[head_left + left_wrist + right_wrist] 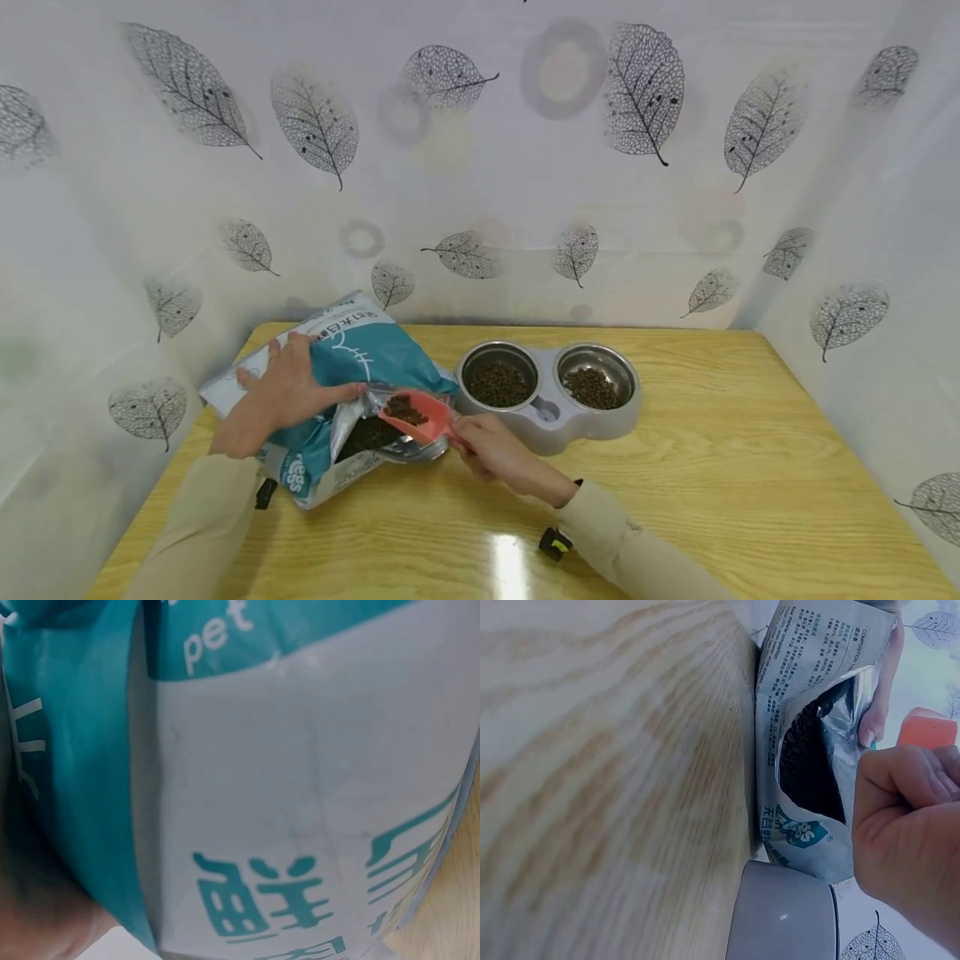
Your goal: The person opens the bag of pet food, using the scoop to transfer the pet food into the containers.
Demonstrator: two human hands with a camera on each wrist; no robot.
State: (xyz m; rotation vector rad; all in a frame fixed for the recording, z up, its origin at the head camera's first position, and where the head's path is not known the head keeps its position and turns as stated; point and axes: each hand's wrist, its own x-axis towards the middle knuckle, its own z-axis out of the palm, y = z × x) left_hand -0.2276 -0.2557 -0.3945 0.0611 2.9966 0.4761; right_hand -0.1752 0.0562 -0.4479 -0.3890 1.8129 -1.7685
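A teal and white bag of pet food point(378, 346) lies on its side at the left of the table, its mouth turned toward the right hand. Across its upper face rests my left hand point(288, 387), fingers spread, with the thumb stretched to the opening's edge. Dark kibble point(806, 761) shows inside the mouth in the right wrist view. My right hand point(498, 450) grips the handle of a pink-red scoop point(429, 421), which carries brown kibble just above the opening. The left wrist view is mostly filled by the bag's printed side point(300, 765).
Right of the bag stands a grey double feeder point(551, 425) with two steel bowls. Brown kibble lies in the left bowl point(498, 379) and in the right bowl point(592, 387). The wooden table point(720, 483) meets a leaf-printed curtain point(517, 192) behind.
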